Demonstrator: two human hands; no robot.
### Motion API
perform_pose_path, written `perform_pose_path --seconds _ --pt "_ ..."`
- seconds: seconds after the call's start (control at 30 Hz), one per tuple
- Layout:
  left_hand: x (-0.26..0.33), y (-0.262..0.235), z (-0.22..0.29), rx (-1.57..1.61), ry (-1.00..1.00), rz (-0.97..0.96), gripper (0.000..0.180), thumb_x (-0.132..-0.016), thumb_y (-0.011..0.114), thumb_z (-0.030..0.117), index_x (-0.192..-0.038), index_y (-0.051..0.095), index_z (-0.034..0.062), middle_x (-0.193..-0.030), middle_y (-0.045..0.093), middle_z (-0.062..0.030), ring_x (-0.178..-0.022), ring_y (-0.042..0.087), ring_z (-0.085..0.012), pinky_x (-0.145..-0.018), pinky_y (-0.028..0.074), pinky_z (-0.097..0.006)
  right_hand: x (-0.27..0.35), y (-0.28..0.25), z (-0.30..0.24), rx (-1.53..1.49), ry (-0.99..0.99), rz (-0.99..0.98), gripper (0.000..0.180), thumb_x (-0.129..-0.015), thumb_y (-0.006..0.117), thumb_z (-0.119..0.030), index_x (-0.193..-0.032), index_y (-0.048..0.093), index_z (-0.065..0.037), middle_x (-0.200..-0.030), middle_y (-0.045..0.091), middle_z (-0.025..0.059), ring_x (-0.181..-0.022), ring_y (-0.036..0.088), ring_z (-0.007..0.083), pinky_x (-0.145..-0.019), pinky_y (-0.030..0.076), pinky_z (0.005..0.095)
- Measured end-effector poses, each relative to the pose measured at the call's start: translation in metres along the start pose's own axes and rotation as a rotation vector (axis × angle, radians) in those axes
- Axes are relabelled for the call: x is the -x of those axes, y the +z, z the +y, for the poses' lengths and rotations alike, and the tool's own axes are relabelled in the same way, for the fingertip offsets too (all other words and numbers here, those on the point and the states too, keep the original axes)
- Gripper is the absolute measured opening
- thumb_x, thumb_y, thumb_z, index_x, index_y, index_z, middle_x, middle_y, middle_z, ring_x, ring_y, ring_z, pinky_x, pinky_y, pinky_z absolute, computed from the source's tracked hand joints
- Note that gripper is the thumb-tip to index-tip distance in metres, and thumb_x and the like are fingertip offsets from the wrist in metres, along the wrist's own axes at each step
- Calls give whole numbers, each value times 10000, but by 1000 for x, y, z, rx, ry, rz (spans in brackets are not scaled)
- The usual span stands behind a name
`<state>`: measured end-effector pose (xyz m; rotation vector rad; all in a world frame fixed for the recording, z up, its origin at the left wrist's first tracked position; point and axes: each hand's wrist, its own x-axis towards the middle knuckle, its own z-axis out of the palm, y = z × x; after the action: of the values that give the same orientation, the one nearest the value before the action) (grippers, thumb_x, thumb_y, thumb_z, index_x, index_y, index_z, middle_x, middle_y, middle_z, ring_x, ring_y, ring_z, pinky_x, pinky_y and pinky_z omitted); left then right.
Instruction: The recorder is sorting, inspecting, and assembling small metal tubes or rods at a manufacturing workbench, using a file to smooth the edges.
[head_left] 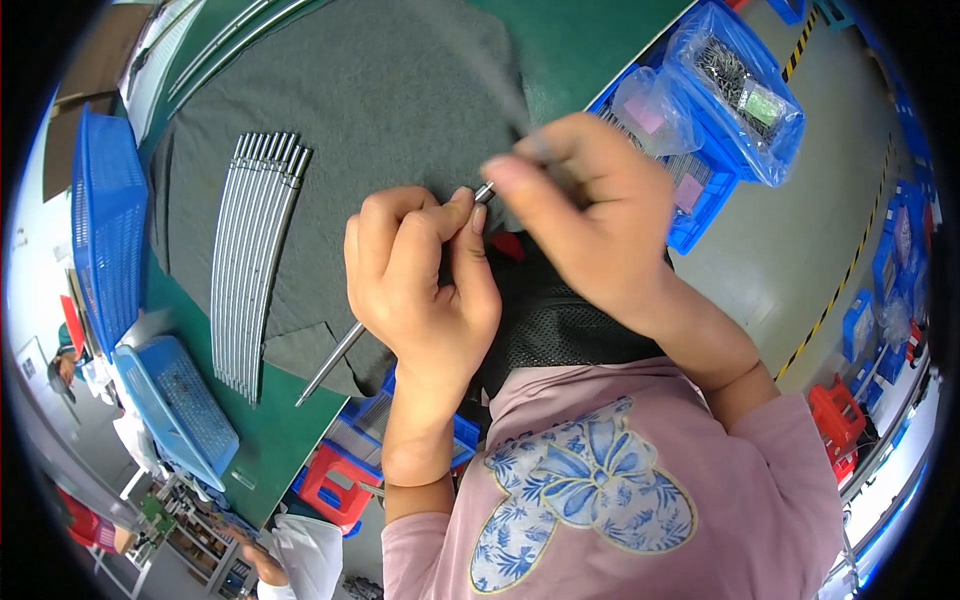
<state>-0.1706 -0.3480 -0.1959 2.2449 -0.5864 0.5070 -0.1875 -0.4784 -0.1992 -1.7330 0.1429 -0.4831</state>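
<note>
My left hand (pixel 420 285) is closed around a long thin metal rod (pixel 335 360); the rod's lower end slants down to the left over the grey mat (pixel 380 90). My right hand (pixel 590 210) pinches the rod's upper tip (pixel 484 191) between thumb and fingers, just above my left thumb. A row of several similar metal rods (pixel 255 250) lies side by side on the mat to the left of my hands. What my right fingers hold at the tip, besides the rod, is hidden.
A green table (pixel 590 40) lies under the mat. A blue bin (pixel 690 190) with clear bags of small parts (pixel 740 85) stands at the right. Blue mesh baskets (pixel 105 220) stand at the left. A red stool (pixel 335 485) is below. Another person (pixel 290 560) sits at the bottom.
</note>
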Motion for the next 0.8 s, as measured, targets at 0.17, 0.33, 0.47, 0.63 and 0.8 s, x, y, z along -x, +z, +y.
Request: perform_pose_path --seconds 0.17,0.33,0.47,0.63,0.8 --pt "1 -1 0 9 -14 8 132 -670 707 -10 -754 625 50 -751 545 -55 -640 489 -212 -549 389 -306 -4 11 15 503 -268 98 270 -798 662 -258 -672 471 -116 -486 496 47 -419 525 258 -375 381 353" --pt "1 -2 0 -20 3 -5 137 -671 713 -4 -764 631 55 -754 545 -54 -646 493 -212 -556 390 -304 -9 -13 32 425 -282 192 157 -763 730 -179 -817 607 -98 -499 502 27 -396 500 185 -390 371 301" --pt "1 -1 4 -21 -44 13 155 -674 717 0 -796 645 65 -757 542 -56 -666 504 -213 -578 398 -308 -3 -22 16 349 -97 210 203 -765 733 -131 -928 627 -73 -490 452 8 -398 434 111 -406 347 258" --pt "3 -5 1 -102 91 17 181 -685 720 8 -848 666 66 -785 555 -53 -688 508 -214 -601 406 -314 5 -30 14 254 -129 68 233 -815 654 -82 -1037 592 -49 -488 404 6 -397 380 110 -410 315 247" --pt "-2 -11 6 -295 129 -66 211 -708 718 28 -917 694 49 -827 565 -59 -702 503 -213 -614 409 -315 10 -34 25 328 -149 -45 214 -829 610 -66 -1042 612 -78 -550 543 32 -428 525 175 -414 382 282"
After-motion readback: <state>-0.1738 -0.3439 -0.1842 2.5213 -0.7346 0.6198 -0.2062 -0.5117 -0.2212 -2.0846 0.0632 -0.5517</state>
